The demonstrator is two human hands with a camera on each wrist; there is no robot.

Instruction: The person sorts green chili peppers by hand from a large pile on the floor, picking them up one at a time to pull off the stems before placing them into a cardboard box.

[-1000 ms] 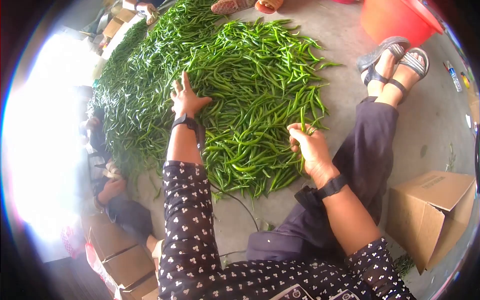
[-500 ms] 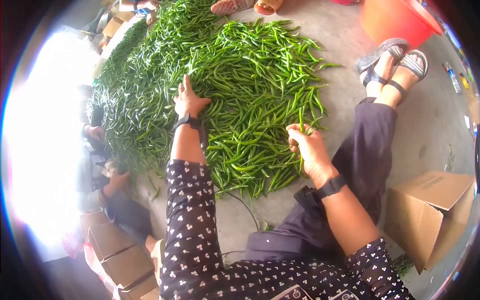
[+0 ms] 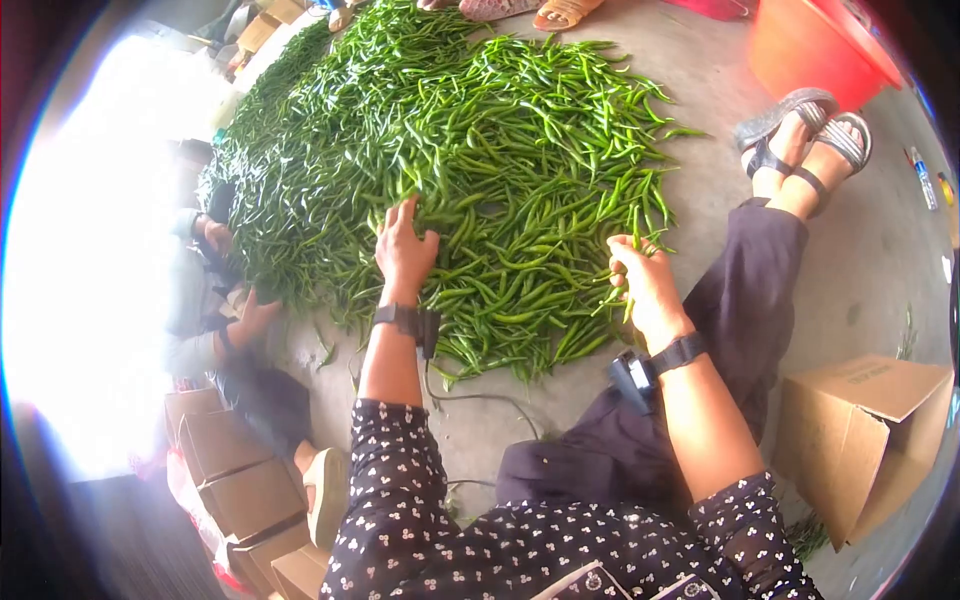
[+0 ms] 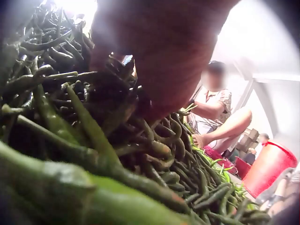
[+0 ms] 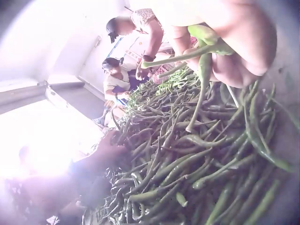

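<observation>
A: Status on the left hand (image 3: 404,250)?

B: Flat on the near part of the chilli pile (image 3: 470,150). Fingers straight and slightly spread, tips pointing away from the person and lying on the peppers. Nothing clamped. The left wrist view shows the palm right above the chillies (image 4: 93,140), peppers under and ahead of the fingertips.

A: Right hand (image 3: 645,285)?

B: Curled round a few green chillies (image 5: 201,56). Pods and stems stick out past the fingers; one pod hangs down from the fingers toward the heap. It sits at the pile's right edge, pile just ahead and to the left of the fingertips.

A: Step in hand?

B: Looks like picking and sorting: the right hand holds a small bunch while the left presses or rakes the heap. That's a judgement, not something seen.

A: What does the next move call for?

B: Probably the left fingers need to close on loose pods under them without dragging the whole layer. The right hand needs a firm hold, since that hanging pod may slip. The cardboard box (image 3: 865,430) stands well behind the right hand, by the person's right leg.

A: Anything else nearby?

B: A red tub (image 3: 820,50) well beyond the right fingertips, and other people sitting past the left hand across the pile.
</observation>
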